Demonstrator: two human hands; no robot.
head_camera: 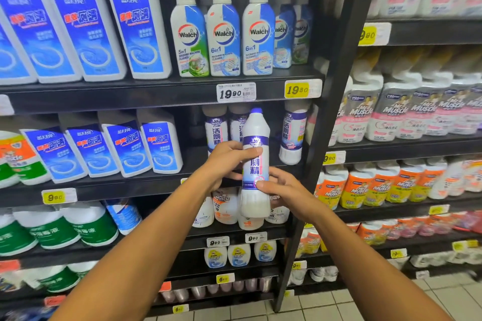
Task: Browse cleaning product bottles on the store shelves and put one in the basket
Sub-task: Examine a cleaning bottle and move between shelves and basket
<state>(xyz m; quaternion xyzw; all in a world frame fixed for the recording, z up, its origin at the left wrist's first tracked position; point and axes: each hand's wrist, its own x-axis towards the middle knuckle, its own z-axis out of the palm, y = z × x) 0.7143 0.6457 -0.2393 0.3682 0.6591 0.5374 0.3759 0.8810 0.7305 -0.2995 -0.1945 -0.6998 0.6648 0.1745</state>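
A tall white cleaner bottle (255, 135) with a purple cap and purple label stands upright in the air in front of the middle shelf. My left hand (228, 161) grips its middle from the left, thumb across the label. My right hand (280, 187) holds its lower part from the right, thumb on the front. More bottles of the same kind (292, 135) stand on the shelf behind it. No basket is in view.
Dark store shelves (156, 94) carry blue-labelled bottles (135, 28) at left, Walch bottles (224, 34) above and Mr Muscle bottles (391, 109) at right. A black upright post (328, 112) divides the bays. Tiled floor (365, 302) lies below.
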